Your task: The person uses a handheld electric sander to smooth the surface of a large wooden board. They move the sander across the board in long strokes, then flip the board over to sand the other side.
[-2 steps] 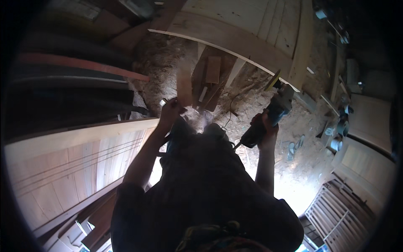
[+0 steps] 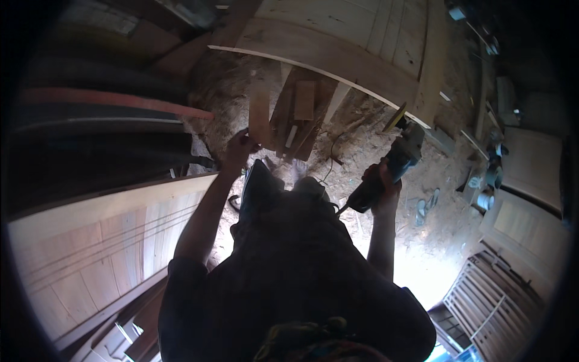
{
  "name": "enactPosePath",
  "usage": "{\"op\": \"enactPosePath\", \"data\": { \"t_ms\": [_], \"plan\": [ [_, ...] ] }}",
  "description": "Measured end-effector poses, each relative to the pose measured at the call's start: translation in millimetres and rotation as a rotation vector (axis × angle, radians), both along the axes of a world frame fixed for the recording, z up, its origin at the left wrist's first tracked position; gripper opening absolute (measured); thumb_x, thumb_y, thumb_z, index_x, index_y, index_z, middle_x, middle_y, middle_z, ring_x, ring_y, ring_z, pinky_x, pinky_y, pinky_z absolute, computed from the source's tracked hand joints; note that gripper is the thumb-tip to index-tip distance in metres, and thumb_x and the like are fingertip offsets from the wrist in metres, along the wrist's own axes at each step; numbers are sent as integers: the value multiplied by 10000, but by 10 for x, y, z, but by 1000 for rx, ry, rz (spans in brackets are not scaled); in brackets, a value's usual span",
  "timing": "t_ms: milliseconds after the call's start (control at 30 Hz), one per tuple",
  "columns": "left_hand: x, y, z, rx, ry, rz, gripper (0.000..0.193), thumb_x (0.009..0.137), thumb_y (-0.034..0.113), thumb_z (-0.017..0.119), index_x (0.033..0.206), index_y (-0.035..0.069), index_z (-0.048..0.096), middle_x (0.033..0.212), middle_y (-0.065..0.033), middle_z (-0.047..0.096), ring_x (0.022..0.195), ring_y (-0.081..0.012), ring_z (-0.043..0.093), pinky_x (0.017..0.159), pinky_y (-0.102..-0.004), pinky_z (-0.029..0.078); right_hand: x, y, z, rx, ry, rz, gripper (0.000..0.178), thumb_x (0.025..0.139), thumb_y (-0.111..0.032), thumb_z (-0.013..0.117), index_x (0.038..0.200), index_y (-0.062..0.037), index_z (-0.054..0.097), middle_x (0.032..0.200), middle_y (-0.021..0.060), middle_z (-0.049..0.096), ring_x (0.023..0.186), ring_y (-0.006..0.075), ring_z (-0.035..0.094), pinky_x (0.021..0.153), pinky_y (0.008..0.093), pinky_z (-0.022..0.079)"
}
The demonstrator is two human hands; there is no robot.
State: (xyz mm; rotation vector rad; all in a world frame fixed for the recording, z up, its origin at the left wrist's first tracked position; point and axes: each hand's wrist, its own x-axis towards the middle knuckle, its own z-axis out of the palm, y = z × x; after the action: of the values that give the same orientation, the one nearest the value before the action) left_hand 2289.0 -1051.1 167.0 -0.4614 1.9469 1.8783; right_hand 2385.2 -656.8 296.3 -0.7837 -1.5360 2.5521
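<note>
My right hand [image 2: 384, 184] is wrapped round the dark body of an angle grinder [image 2: 365, 196]. Its yellowish disc [image 2: 395, 117] points away from me, close by the edge of a large wooden panel [image 2: 338, 57]. On the left, my left hand [image 2: 240, 148] has its fingers closed at the near end of a narrow reddish-brown strip of wood [image 2: 259, 117], whose far end is blurred. Beyond my feet, a small brown wood block [image 2: 304, 99] rests on a darker board [image 2: 283, 102].
A pale planked wooden panel [image 2: 108, 241] leans along my left side. Above it runs a red bar [image 2: 114, 96]. Sawdust covers the ground [image 2: 356, 151], where a thin cord [image 2: 330, 169] lies. Sandals [image 2: 427, 208] and slatted frames [image 2: 482, 295] are on the right.
My left hand has shifted slightly away from me and to the left, and the wood strip has moved left too. The grinder in my right hand has barely moved.
</note>
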Motion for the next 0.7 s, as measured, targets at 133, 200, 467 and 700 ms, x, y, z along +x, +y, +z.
{"op": "enactPosePath", "data": {
  "t_ms": [133,200,467,700],
  "plan": [
    [-851,-61,-233,-92,134,-131,443,1059,161,578,1485,42,544,791,-38,673,712,-108,686,675,-275,591,44,-1,-53,21,-88,-157,340,975,-268,719,1191,-41,588,891,115,678,795,226,670,741,370,562],
    [-1171,-147,-446,-121,68,-232,487,1061,187,585,1526,72,495,910,-54,668,746,-124,679,710,-294,589,119,-41,-80,15,-100,-214,346,977,-275,718,1198,-44,586,893,114,676,800,230,673,748,375,568],
    [-1579,-468,-774,19,3,-374,480,1083,183,553,1557,150,482,980,-46,628,759,-94,638,690,-276,586,378,-527,43,83,-154,-455,325,999,-267,688,1203,-40,576,866,111,658,781,227,658,720,376,564],
    [-2115,116,-512,120,85,-422,449,1096,192,494,1540,127,504,999,-48,629,797,-88,617,699,-280,552,410,-1166,-35,141,-155,-545,328,1018,-281,666,1212,-34,572,853,105,647,757,224,648,703,372,561]
  ]
}}
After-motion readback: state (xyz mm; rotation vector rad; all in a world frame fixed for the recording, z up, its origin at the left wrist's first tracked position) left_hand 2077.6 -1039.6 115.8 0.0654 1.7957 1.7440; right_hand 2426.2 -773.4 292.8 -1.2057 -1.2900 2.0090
